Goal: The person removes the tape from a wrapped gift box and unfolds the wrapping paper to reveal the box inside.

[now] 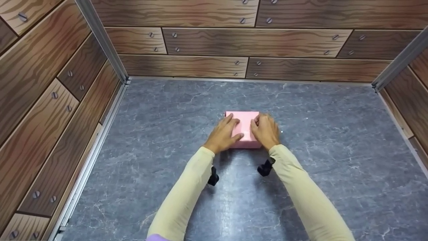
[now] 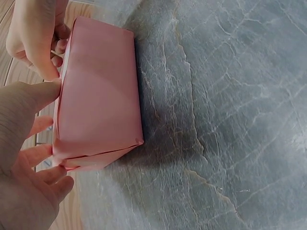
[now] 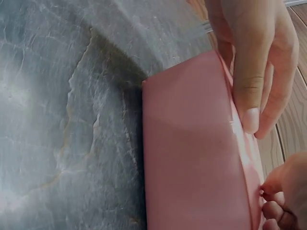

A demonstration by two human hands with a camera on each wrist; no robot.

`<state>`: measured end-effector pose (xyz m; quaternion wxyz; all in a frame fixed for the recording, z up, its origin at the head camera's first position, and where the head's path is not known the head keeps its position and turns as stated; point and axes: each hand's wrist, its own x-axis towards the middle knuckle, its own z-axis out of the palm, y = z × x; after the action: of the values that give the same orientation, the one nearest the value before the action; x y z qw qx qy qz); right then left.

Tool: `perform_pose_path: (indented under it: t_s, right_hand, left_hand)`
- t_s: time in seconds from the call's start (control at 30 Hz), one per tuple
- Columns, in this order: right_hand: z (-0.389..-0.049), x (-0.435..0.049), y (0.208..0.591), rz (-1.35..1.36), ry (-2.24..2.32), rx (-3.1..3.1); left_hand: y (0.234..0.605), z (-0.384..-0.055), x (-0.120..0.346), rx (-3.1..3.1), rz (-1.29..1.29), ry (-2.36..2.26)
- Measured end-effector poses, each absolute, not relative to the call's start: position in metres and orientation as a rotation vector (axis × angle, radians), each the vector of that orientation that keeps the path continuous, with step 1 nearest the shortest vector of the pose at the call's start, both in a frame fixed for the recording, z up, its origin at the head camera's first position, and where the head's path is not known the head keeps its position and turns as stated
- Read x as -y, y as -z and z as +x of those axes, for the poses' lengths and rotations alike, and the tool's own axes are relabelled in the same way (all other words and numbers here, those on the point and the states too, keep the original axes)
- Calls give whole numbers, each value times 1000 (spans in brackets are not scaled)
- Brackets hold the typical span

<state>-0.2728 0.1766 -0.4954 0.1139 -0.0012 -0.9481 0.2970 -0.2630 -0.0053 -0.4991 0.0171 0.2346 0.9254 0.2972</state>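
Observation:
A box wrapped in pink paper (image 1: 246, 115) lies on the grey marbled surface. My left hand (image 1: 222, 134) rests on its left side and top, fingers spread and thumb (image 2: 45, 91) along the near top edge. From the right, my right hand (image 1: 266, 130) bends over the top, thumb and index fingertips together at the paper. In the right wrist view the right hand (image 3: 290, 191) has curled fingers and pinches at the paper's top; the pinched bit is tiny. At the left end, a folded paper flap (image 2: 88, 160) stands slightly apart.
Wood-patterned panels (image 1: 257, 42) with metal rails (image 1: 103, 42) enclose the surface (image 1: 167, 110) at the back and sides. A black wrist camera (image 1: 213, 176) hangs under the left forearm, another (image 1: 265, 168) under the right.

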Motion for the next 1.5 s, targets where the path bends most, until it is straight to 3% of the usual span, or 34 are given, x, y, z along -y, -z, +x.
perform_pose_path:
  t_s: [0.53, 1.5]
  right_hand:
    - [-278, -197, 491, 86, -1042, 2790]
    - [-274, -199, 492, -88, -1204, 2735]
  left_hand:
    - [496, -265, 5, -2869, 707, -899]
    - [495, -263, 4, -2841, 674, -902]
